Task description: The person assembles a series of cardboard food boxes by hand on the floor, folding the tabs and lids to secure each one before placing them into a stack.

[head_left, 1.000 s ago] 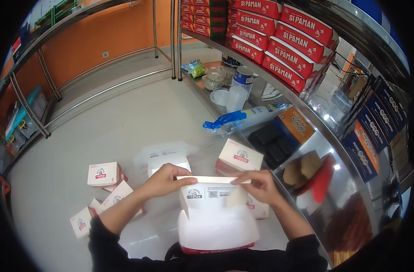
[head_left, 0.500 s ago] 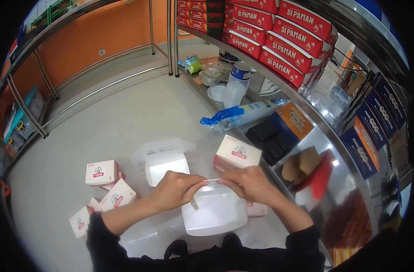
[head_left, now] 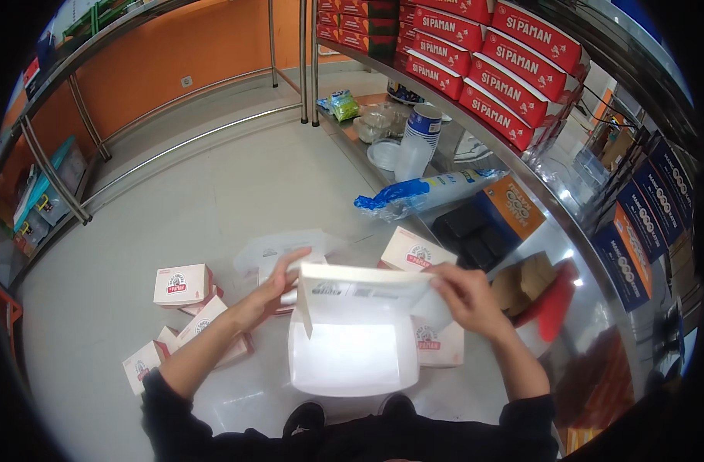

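Observation:
In front of me is an open white paperboard food box (head_left: pixel 353 362), its lid raised toward the far side and printed matter faintly visible on it. My right hand (head_left: pixel 471 304) pinches the lid's right corner between thumb and fingers. Beside the lid's left edge, my left hand (head_left: pixel 266 294) has its fingers stretched out and its thumb apart; whether it touches the lid I cannot tell. Behind it lies another open box (head_left: pixel 279 242), partly hidden by the hand and lid. Closed cream boxes with red sides sit close to my right hand, one upper box (head_left: pixel 414 250) and one lower box (head_left: pixel 442 344).
Several closed cream boxes (head_left: pixel 181 284) are piled on the floor at left. To the right, a metal rack's low shelf holds a blue-and-clear plastic sleeve (head_left: pixel 429 190), stacked cups (head_left: pixel 418 142) and black trays (head_left: pixel 467 237). Red boxes (head_left: pixel 500 92) are stacked above; a steel table frame (head_left: pixel 202 165) stands at left.
Both hands were together at the box's far edge; now they are apart, left and right. The lid has come up between them, and my left hand's fingers have spread. The view has shifted slightly.

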`<state>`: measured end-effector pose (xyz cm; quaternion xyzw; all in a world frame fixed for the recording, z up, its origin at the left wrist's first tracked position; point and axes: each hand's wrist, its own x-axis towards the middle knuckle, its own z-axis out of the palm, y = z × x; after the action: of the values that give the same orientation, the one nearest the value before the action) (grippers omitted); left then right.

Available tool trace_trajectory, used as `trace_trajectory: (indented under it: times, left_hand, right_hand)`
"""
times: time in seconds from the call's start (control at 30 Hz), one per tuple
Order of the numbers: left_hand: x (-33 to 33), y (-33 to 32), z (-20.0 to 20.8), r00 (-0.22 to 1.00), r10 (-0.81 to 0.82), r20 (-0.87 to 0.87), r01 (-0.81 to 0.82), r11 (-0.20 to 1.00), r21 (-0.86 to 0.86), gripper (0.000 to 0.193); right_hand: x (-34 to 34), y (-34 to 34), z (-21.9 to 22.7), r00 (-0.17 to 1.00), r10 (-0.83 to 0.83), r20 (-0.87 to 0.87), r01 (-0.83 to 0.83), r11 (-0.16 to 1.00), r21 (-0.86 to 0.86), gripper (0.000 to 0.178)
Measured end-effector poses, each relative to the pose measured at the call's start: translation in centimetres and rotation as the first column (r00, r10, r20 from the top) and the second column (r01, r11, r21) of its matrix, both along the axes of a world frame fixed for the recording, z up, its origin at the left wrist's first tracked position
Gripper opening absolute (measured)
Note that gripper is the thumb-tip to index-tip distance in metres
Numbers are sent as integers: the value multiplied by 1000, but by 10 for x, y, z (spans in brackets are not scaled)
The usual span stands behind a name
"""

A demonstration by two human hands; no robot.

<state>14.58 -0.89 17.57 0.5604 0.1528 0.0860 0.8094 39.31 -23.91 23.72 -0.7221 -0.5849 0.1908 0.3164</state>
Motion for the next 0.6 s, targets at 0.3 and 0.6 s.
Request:
trace_trajectory:
  times: [0.3, 0.6]
  left_hand:
    - [6, -17, -28, 973, 9, -230, 3, 999, 50, 45]
    - [7, -34, 14, 992, -61, -109, 94, 939, 329, 49]
  right_hand:
    - [-17, 1, -5, 597, -67, 800, -75, 987, 139, 44]
    - [-47, 18, -2, 641, -14, 768, -126, 984, 123, 90]
